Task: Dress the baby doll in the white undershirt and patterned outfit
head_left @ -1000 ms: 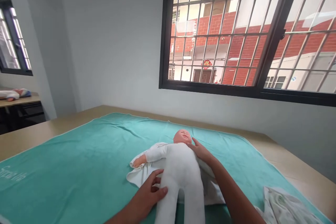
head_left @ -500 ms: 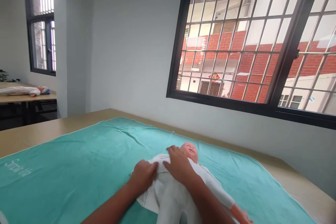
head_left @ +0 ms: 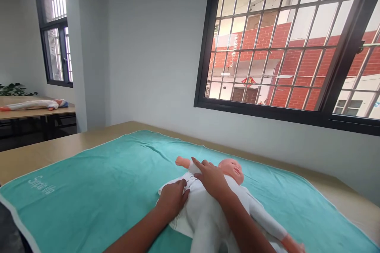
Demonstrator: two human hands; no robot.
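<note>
A baby doll (head_left: 221, 209) in a white suit lies on its back on a teal towel (head_left: 97, 193), head (head_left: 231, 168) toward the window wall. My left hand (head_left: 172, 197) rests on the white cloth (head_left: 172, 221) under the doll's side, fingers curled on the fabric. My right hand (head_left: 209, 178) lies across the doll's chest and shoulder, forefinger stretched toward the doll's raised arm (head_left: 184, 163). The doll's other arm (head_left: 276, 231) stretches out to the lower right.
The towel covers a wooden table (head_left: 59, 148) that runs to a grey wall under a barred window (head_left: 285, 47). A second table (head_left: 35, 112) at the far left carries another doll (head_left: 32, 104) and a plant (head_left: 13, 89).
The view has swung left. My right hand slid from beside the doll's head onto its chest. My left hand moved up from its hip to the cloth at its side. The doll's arm now points up.
</note>
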